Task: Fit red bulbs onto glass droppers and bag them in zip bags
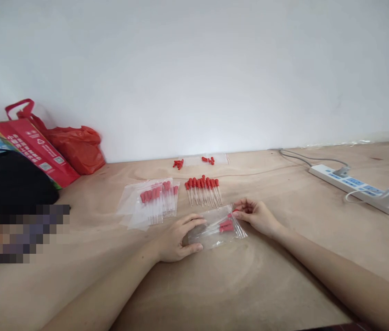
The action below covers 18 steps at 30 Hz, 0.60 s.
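Observation:
A clear zip bag [211, 232] lies on the wooden table with red-bulbed droppers [226, 226] inside. My left hand [183, 236] holds the bag's left end, fingers on the upper edge and thumb below. At the bag's zip end, my right hand [253, 216] pinches the red bulb of a dropper [234, 212], its thin stem reaching into the bag. Just beyond the bag lies a row of several loose droppers [203, 186]. To the left are overlapping filled bags [151, 202], each with red-bulbed droppers showing through the plastic.
Small piles of loose red bulbs [178, 164] lie near the wall, beside a flat plastic bag [194, 160]. A white power strip [356, 186] with plugs and cords is on the right. Red shopping bags [36, 142] and a black bag [11, 184] stand at left.

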Motion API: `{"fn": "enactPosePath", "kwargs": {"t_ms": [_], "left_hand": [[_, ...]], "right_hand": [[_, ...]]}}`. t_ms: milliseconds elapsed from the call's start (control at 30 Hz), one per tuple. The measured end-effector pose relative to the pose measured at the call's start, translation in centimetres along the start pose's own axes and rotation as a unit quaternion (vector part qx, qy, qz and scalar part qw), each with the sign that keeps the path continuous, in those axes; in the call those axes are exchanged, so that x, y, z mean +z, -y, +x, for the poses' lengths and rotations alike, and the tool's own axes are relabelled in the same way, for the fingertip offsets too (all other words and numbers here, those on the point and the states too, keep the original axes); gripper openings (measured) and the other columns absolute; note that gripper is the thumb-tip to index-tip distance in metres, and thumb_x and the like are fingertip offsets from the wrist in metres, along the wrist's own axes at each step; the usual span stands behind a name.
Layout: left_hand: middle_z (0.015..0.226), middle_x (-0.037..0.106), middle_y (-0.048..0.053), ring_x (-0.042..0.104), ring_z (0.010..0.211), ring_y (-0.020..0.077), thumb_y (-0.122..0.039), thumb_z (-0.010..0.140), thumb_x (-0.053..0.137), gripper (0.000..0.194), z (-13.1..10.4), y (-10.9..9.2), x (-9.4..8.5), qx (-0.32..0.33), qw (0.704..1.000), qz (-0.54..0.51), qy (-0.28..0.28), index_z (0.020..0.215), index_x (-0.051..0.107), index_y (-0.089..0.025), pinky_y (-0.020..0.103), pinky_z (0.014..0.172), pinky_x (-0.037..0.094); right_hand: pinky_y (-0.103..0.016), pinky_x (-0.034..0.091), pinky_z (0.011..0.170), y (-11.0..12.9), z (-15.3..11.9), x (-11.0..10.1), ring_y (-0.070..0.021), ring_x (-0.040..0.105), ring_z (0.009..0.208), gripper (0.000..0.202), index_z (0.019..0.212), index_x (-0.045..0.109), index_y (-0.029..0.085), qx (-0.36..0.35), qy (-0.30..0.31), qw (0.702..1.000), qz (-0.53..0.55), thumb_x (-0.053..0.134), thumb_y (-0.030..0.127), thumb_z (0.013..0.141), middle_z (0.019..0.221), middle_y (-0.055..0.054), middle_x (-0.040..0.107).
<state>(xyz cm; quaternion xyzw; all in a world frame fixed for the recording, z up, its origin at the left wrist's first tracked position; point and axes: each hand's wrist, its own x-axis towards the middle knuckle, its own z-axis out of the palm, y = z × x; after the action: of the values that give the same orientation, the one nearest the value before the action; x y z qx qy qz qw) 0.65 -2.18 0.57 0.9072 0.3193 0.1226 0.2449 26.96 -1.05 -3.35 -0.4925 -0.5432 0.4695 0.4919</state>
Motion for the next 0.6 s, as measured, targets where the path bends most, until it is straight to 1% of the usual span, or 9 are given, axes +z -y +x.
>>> {"fn": "enactPosePath", "kwargs": {"t_ms": [100, 200, 300, 367, 433, 500, 567, 600], "left_hand": [[0.132, 0.037, 0.005, 0.036, 0.119, 0.0233, -0.037, 0.078, 0.053, 0.050, 0.0, 0.0, 0.0, -0.011, 1.000, 0.005, 0.005, 0.124, 0.037, -0.027, 0.041, 0.098, 0.032], [0.131, 0.038, 0.005, 0.036, 0.119, 0.0235, -0.038, 0.078, 0.052, 0.051, 0.0, 0.0, 0.0, -0.012, 1.000, 0.013, 0.004, 0.124, 0.037, -0.026, 0.040, 0.098, 0.032], [0.130, 0.039, 0.006, 0.037, 0.119, 0.0233, -0.037, 0.078, 0.052, 0.050, -0.1, 0.1, 0.0, -0.010, 1.000, 0.014, 0.002, 0.124, 0.037, -0.025, 0.041, 0.098, 0.032], [0.130, 0.040, 0.006, 0.037, 0.119, 0.0236, -0.037, 0.077, 0.052, 0.048, -0.1, 0.2, 0.0, -0.007, 1.000, 0.009, 0.002, 0.122, 0.040, -0.025, 0.041, 0.098, 0.032], [0.130, 0.040, 0.005, 0.037, 0.119, 0.0239, -0.037, 0.077, 0.053, 0.046, -0.1, 0.3, 0.1, -0.006, 1.000, 0.002, 0.004, 0.120, 0.043, -0.025, 0.041, 0.098, 0.032], [0.130, 0.040, 0.006, 0.037, 0.119, 0.0238, -0.036, 0.077, 0.053, 0.045, -0.1, 0.3, 0.1, -0.006, 1.000, -0.003, 0.004, 0.119, 0.044, -0.025, 0.041, 0.098, 0.032], [0.130, 0.040, 0.007, 0.037, 0.119, 0.0231, -0.036, 0.077, 0.054, 0.044, 0.0, 0.4, 0.1, -0.002, 1.000, -0.004, 0.003, 0.118, 0.044, -0.024, 0.040, 0.098, 0.032], [0.129, 0.040, 0.007, 0.038, 0.119, 0.0227, -0.036, 0.077, 0.054, 0.043, 0.0, 0.4, 0.1, 0.000, 1.000, -0.004, 0.003, 0.117, 0.044, -0.023, 0.040, 0.098, 0.032]], "right_hand": [[-0.024, 0.046, 0.054, -0.1, -0.2, 1.1, -0.0106, 0.055, 0.055, 0.035, 0.074, 0.053, 0.017, -0.006, -0.018, 1.000, 0.005, 0.072, 0.035, 0.052, 0.065, 0.000, 0.060], [-0.024, 0.045, 0.052, -0.2, -0.5, 1.8, -0.0115, 0.057, 0.056, 0.032, 0.077, 0.049, 0.018, 0.003, 0.008, 1.000, -0.006, 0.067, 0.036, 0.059, 0.068, 0.000, 0.061], [-0.023, 0.044, 0.053, -0.2, -0.6, 1.6, -0.0115, 0.057, 0.059, 0.027, 0.082, 0.044, 0.019, 0.002, 0.054, 0.998, -0.032, 0.059, 0.036, 0.068, 0.070, 0.000, 0.060], [-0.022, 0.043, 0.052, -0.2, -0.4, 1.0, -0.0108, 0.056, 0.059, 0.026, 0.084, 0.043, 0.019, -0.007, 0.059, 0.997, -0.050, 0.057, 0.035, 0.069, 0.070, 0.001, 0.059], [-0.021, 0.041, 0.049, -0.2, 0.4, 0.4, -0.0098, 0.053, 0.055, 0.026, 0.086, 0.043, 0.019, -0.017, 0.020, 0.997, -0.074, 0.056, 0.033, 0.069, 0.067, 0.002, 0.056], [-0.020, 0.039, 0.046, -0.2, 1.9, 0.0, -0.0090, 0.051, 0.052, 0.023, 0.087, 0.044, 0.019, -0.024, -0.044, 0.992, -0.112, 0.054, 0.031, 0.069, 0.066, 0.003, 0.053], [-0.019, 0.039, 0.046, -0.2, 4.0, 0.1, -0.0087, 0.050, 0.053, 0.018, 0.086, 0.046, 0.017, -0.012, -0.089, 0.980, -0.177, 0.050, 0.027, 0.071, 0.069, 0.001, 0.054], [-0.019, 0.040, 0.047, -0.2, 5.1, 0.3, -0.0086, 0.051, 0.054, 0.017, 0.086, 0.048, 0.016, 0.003, -0.098, 0.971, -0.218, 0.049, 0.026, 0.072, 0.073, 0.000, 0.056]]}}
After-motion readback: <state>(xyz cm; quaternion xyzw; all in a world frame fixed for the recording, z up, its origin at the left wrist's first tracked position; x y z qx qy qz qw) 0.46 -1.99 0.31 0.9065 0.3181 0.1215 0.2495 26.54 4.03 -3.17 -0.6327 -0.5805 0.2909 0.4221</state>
